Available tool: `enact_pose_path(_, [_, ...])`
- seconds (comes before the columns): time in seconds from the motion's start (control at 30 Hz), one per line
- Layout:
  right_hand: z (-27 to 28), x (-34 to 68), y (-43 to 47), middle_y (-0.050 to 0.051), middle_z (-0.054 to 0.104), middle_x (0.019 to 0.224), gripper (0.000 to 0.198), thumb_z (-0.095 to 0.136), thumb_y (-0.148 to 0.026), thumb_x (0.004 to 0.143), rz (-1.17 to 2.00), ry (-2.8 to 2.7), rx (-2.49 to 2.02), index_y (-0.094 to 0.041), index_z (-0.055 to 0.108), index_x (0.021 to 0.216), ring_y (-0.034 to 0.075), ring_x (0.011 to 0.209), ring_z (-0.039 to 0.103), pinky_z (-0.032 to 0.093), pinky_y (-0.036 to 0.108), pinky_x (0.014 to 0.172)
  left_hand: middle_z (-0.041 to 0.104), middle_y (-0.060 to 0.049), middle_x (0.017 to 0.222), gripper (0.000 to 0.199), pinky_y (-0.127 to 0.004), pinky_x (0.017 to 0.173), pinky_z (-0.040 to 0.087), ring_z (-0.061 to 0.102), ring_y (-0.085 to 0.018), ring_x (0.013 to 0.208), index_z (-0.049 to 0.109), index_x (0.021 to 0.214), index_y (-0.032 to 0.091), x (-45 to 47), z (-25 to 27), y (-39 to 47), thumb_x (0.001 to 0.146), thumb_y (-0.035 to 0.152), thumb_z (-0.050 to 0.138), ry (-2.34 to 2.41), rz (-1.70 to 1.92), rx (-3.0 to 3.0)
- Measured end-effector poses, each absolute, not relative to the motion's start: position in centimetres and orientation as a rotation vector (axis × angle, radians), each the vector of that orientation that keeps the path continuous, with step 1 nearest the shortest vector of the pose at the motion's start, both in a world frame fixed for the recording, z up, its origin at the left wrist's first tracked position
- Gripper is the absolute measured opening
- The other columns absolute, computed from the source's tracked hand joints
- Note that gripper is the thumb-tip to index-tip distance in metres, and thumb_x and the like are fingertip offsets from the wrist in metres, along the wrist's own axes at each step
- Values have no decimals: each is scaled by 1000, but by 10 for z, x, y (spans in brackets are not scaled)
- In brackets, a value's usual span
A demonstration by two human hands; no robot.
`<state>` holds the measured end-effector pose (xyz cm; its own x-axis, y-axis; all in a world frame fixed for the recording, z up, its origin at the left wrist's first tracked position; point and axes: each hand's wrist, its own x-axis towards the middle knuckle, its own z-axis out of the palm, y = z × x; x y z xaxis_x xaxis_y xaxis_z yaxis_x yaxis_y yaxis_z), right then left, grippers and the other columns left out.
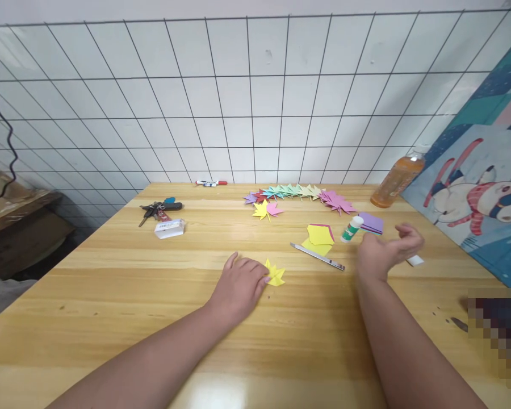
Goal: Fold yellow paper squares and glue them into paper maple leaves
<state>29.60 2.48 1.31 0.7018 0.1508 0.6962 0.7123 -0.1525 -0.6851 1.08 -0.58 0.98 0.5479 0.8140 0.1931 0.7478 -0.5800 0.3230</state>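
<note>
A wooden table point(153, 295) carries keys point(155, 209), a marker point(212, 183), a white box point(169, 228), a row of paper leaves point(298, 194), yellow sheets point(319, 237), a knife point(317, 256), a glue stick point(351, 228), purple paper point(371, 222) and a bottle point(396, 180).

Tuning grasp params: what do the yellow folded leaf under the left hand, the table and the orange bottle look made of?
Yellow folded leaf: thin matte paper, with sharp creases and points, pinned by the left hand.
Table: light wood, glossy finish; grain lines and glare show.
Orange bottle: probably clear plastic holding orange liquid; translucent.
</note>
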Motion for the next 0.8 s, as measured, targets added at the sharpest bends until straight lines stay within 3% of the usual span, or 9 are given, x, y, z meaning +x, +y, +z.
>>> enact_pose_path(0.13, [-1, 311, 35, 13, 45, 127, 74, 56, -20, 59, -186, -749, -1843, -18, 29, 128, 30, 116, 39, 28, 45, 97, 63, -1, 96, 22, -45, 102, 23, 53, -19, 94, 57, 104, 26, 11, 5, 1, 82, 27, 53, 1327, 560, 2557])
enact_pose_path(0.23, [-10, 315, 45, 9, 49, 126, 87, 60, -27, 59, 25, -886, -1932, -22, 20, 136, 30, 118, 39, 28, 45, 96, 61, -3, 98, 30, -42, 95, 30, 53, -20, 94, 57, 110, 27, 10, 0, 4, 81, 25, 54, 1291, 589, 2533])
enact_pose_path(0.37, [-17, 321, 53, 12, 62, 102, 50, 59, -36, 65, 157, -989, -2073, -19, 54, 112, 30, 96, 54, 38, 43, 82, 61, -2, 98, 26, -40, 90, 33, 53, -19, 93, 61, 104, 29, 10, -1, 6, 80, 21, 54, 1234, 619, 2506])
enact_pose_path(0.43, [-14, 320, 52, 10, 64, 94, 35, 54, -37, 70, 133, -997, -2069, -20, 59, 100, 28, 88, 56, 40, 40, 77, 61, -2, 98, 24, -39, 88, 34, 53, -19, 93, 61, 101, 28, 10, 0, 6, 79, 21, 55, 1231, 638, 2486])
enact_pose_path(0.5, [-5, 312, 47, 8, 65, 93, 35, 52, -38, 74, 66, -1007, -1980, -21, 56, 104, 25, 85, 57, 40, 37, 75, 62, -1, 96, 19, -38, 86, 36, 53, -19, 92, 61, 95, 26, 11, 1, 5, 78, 20, 55, 1233, 645, 2466])
enact_pose_path(0.6, [15, 287, 31, 4, 66, 84, 56, 55, -42, 74, 209, -1194, -1738, -21, 39, 123, 19, 66, 58, 42, 30, 63, 62, -1, 93, 13, -37, 84, 37, 54, -19, 90, 60, 86, 25, 11, 2, 5, 77, 18, 54, 1232, 642, 2456])
enact_pose_path(0.63, [21, 276, 25, 2, 65, 77, 55, 57, -43, 74, 280, -1312, -1700, -20, 40, 121, 17, 60, 56, 41, 29, 59, 62, 0, 93, 13, -36, 84, 37, 54, -19, 89, 60, 85, 25, 11, 2, 5, 77, 17, 54, 1230, 644, 2456])
enact_pose_path(0.73, [33, 243, 7, 0, 65, 75, 27, 59, -43, 74, 444, -1715, -1614, -25, 61, 93, 15, 60, 55, 40, 25, 58, 61, 0, 92, 14, -36, 83, 37, 54, -18, 88, 60, 84, 25, 11, 1, 5, 76, 16, 54, 1221, 656, 2452])
enact_pose_path(0.8, [35, 224, -2, -1, 65, 71, 23, 60, -45, 72, 521, -1717, -1598, -25, 64, 83, 14, 59, 54, 39, 23, 54, 61, -1, 90, 12, -36, 82, 38, 54, -19, 87, 59, 84, 24, 11, 0, 5, 75, 17, 55, 1226, 668, 2438])
